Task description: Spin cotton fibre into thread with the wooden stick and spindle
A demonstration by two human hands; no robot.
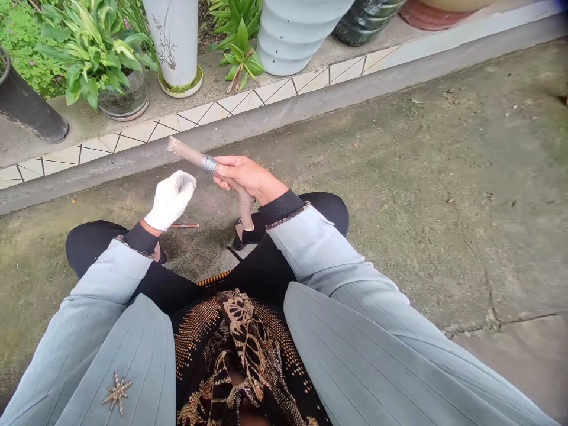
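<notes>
Right hand (248, 177) bare and closed around a brown tube (190, 154), fingers wrapped just behind a silver wire coil (208, 164) wound on it. Tube tilted, held above the concrete (399, 207), upper end pointing toward the far edge of the concrete, lower end bent down past the hand, just above a black shoe (239, 239); contact between the two impossible to tell from this angle.

Left hand (171, 200) in a white glove, well up off the ground and just beside the coil, fingertips bunched in a pinch on a thin strand (196, 179). Strand running from the glove toward the coil, too fine for its material to show.

Below the glove, a thin red stick (183, 225) lying on the concrete, near the left wrist. Either side of the hands, grey pinstriped sleeves (310, 242) and black-trousered knees (323, 210). Closer in, a black top (239, 349) with gold patterning and, on the left lapel, a star brooch (118, 393).

Along the far edge of the concrete, a grey curb (133, 171) and a strip of patterned tile (213, 112). On the ledge above, a leafy plant in a glass pot (122, 94), a white vase (175, 35) and a ribbed white pot (293, 35). Toward the lower right corner of the concrete, a long crack (488, 313).
</notes>
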